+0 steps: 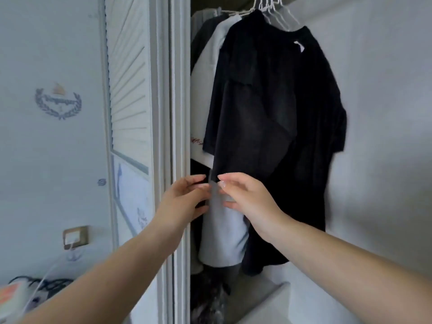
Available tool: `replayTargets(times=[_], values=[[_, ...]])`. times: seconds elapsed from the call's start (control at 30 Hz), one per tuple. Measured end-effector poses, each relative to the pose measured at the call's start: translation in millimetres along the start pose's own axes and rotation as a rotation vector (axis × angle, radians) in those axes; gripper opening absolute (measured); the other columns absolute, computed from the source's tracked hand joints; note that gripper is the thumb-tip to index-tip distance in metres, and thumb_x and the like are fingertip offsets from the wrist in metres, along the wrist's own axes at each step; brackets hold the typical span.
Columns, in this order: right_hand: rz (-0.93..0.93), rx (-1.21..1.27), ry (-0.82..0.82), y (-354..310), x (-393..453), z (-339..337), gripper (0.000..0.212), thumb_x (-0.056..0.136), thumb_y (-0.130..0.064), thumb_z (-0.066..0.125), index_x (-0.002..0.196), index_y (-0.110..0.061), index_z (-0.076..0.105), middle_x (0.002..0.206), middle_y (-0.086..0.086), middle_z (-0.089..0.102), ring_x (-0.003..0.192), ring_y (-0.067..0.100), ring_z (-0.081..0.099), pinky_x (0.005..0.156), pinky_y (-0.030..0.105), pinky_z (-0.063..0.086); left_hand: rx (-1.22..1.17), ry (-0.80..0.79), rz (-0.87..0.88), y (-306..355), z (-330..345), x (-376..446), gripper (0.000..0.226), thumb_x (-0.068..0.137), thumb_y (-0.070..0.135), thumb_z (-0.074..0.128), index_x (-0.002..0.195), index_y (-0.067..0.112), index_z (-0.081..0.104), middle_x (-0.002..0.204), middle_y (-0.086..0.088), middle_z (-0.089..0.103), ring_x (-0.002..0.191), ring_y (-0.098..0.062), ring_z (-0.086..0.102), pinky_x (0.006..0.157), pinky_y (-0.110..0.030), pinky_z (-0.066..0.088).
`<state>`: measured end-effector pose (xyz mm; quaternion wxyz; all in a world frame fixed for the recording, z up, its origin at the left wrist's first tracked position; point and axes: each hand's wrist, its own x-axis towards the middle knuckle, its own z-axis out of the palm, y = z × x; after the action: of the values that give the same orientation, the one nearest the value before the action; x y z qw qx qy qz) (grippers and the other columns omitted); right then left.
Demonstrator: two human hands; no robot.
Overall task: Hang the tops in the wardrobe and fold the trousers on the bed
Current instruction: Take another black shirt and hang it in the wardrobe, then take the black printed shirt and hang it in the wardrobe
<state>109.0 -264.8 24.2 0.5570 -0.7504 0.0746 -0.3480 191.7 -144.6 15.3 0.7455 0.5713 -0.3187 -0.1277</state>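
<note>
A black top [275, 108] hangs on a white hanger [273, 12] inside the open wardrobe, in front of a pale grey top [224, 232] and darker garments behind. Its sleeve or side panel droops to a hem at mid-height. My left hand [184, 197] and my right hand [243, 195] meet at that lower edge, each pinching the dark fabric hem between fingers and thumb. No trousers or bed show in this view.
The wardrobe's white louvred door [128, 85] stands open on the left, its frame [177, 113] right beside my left hand. A plain wall [385, 113] closes the right side. A wall socket [76, 236] and a cable sit low on the left.
</note>
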Motion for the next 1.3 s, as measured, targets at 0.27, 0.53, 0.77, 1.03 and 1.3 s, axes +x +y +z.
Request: replayTargets(times=[0.27,0.53,0.77,1.03,1.3], values=[[0.182,0.197,-0.285,32,-78,100,0.008,0.092,-0.016,0.061,0.093,-0.021,0.067,0.097,-0.002,0.068,0.090,0.008,0.066,0.080,0.028,0.056,0.006,0.335,-0.186,-40,-104,-117,0.014,0.092,0.009,0.060,0.098,0.020,0.066,0.087,0.006,0.072,0.080,-0.007,0.066,0.075,-0.027,0.054],[0.282,0.233,-0.653,26,-186,217,0.010,0.093,-0.016,0.057,0.098,-0.020,0.065,0.103,0.000,0.067,0.095,0.008,0.066,0.084,0.029,0.056,0.034,0.686,-0.289,-41,-205,-281,0.015,0.091,0.011,0.063,0.104,0.017,0.067,0.097,0.002,0.072,0.088,-0.011,0.065,0.081,-0.030,0.053],[0.369,0.264,-0.940,-3,-319,305,0.010,0.093,-0.016,0.057,0.097,-0.021,0.065,0.104,0.001,0.067,0.095,0.008,0.065,0.084,0.029,0.056,0.073,0.953,-0.299,-16,-260,-445,0.012,0.091,0.013,0.063,0.097,0.022,0.069,0.091,0.006,0.074,0.083,-0.008,0.066,0.075,-0.028,0.052],[0.388,0.351,-1.263,-67,-493,390,0.009,0.094,-0.013,0.056,0.098,-0.017,0.064,0.095,0.000,0.064,0.092,0.009,0.062,0.084,0.030,0.054,0.048,1.242,-0.268,35,-293,-661,0.009,0.090,0.010,0.063,0.095,0.016,0.067,0.089,-0.001,0.071,0.074,-0.010,0.062,0.071,-0.026,0.050],[0.393,0.369,-1.643,-129,-669,476,0.007,0.093,-0.014,0.057,0.096,-0.018,0.063,0.096,-0.001,0.064,0.089,0.008,0.062,0.080,0.029,0.051,0.046,1.617,-0.234,78,-306,-864,0.011,0.090,0.011,0.063,0.100,0.013,0.066,0.087,-0.001,0.069,0.078,-0.012,0.063,0.075,-0.025,0.052]])
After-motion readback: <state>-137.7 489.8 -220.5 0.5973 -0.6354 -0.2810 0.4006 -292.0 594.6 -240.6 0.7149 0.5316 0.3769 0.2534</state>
